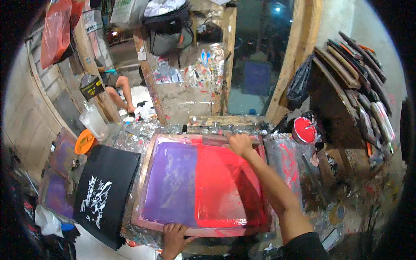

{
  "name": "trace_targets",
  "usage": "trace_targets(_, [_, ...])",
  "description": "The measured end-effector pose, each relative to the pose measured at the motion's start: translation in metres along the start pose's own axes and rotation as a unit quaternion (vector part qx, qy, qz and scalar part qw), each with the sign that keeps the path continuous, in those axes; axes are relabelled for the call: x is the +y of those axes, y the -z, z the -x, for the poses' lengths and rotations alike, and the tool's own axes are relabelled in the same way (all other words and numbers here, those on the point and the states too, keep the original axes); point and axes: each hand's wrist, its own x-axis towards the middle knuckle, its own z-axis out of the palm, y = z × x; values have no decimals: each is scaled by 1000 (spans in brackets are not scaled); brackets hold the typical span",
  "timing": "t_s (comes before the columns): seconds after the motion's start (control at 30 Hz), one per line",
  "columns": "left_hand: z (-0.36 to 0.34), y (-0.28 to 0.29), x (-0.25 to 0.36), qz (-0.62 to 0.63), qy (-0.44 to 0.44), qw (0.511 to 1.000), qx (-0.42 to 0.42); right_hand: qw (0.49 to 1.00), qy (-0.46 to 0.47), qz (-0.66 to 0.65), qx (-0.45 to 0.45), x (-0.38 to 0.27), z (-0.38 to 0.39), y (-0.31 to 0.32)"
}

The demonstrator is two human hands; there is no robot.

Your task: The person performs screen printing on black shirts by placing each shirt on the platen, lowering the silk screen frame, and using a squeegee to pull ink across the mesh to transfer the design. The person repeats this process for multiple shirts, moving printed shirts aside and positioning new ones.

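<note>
A screen-printing frame (146, 173) lies flat in front of me. Its mesh is purple on the left, while glossy red ink (229, 182) covers the right side. My right hand (240, 144) reaches across to the far edge, closed on a squeegee (216, 141) whose blade meets the red ink. Part of the squeegee is hidden under that hand. At the near edge, my left hand (174, 238) grips the frame's rim with its fingers over the top and its thumb pointing right.
Left of the frame lies a black fabric panel (113, 173) with a white print. Beyond it are an orange bowl (85, 141) and a translucent pitcher (94, 122). A tub of red ink (304, 130) stands far right, near stacked frames (346, 73). Another person's leg (125, 91) shows outside the doorway.
</note>
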Motion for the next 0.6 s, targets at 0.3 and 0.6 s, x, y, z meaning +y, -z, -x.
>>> trace_targets(0.3, [-3,5,3,54,15,998,-33,994,32,-32,-103,-100,193,55])
trace_targets(0.6, [-23,28,8,22,-33,999,16,999,18,-47,20,-164,274,133])
